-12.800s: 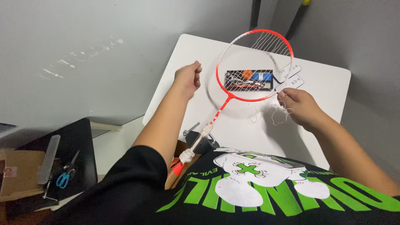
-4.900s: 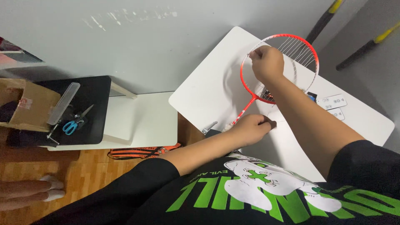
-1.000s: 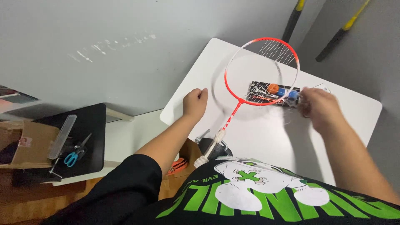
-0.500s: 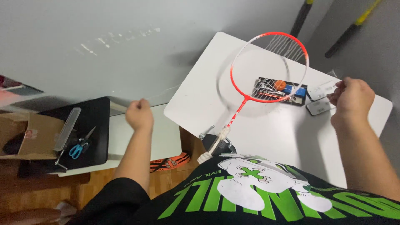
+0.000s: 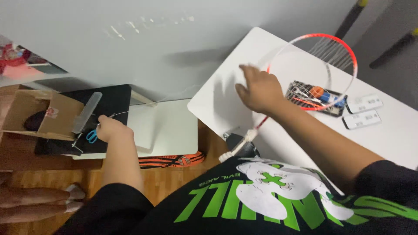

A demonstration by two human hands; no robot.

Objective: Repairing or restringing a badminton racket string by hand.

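Note:
My left hand (image 5: 112,129) reaches down to the left, onto a black board (image 5: 114,98). Its curled fingers are at the blue-handled scissors (image 5: 91,136); whether they grip them is unclear. A thin thread runs from this hand toward the white side table (image 5: 167,130). My right hand (image 5: 260,89) hovers with spread fingers over the white table (image 5: 226,93), at the left rim of a red and white badminton racket (image 5: 348,51). The racket lies on the table with its white-wrapped handle (image 5: 235,148) toward me. The hand holds nothing and is blurred.
Under the racket head lies a black tray (image 5: 314,96) of small tools, with two white packets (image 5: 364,112) beside it. A cardboard box (image 5: 41,114) and a clear plastic strip (image 5: 87,112) sit at the left. An orange strap (image 5: 170,160) and a person's legs (image 5: 30,204) are on the wooden floor.
My left hand dropped from beside the wall to the scissors on the black board. My right hand left the white packets and swung left to the racket's near rim.

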